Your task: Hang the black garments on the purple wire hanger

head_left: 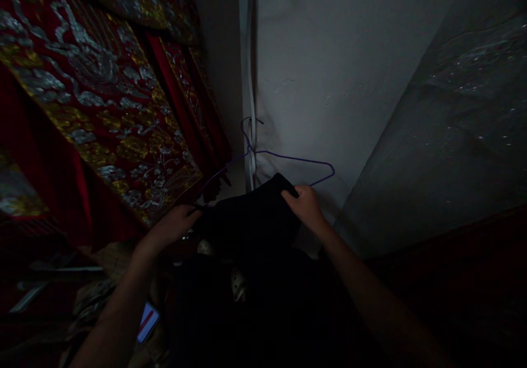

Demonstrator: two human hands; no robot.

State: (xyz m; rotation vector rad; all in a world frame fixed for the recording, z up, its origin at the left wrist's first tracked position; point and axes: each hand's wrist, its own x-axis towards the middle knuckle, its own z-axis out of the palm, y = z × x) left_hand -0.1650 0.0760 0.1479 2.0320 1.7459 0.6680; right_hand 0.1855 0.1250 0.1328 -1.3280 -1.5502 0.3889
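Head view: I see the left hand (181, 219) and right hand (304, 206) each pinched closed on a dark cloth (255, 214), stretched between them at the lower part of a purple hanger (294, 158). I judge this as fitting cloth to hanger; next calls for even tension. Embroidered red fabric (132, 115) crowds the left, and dimness hides the lower folds.
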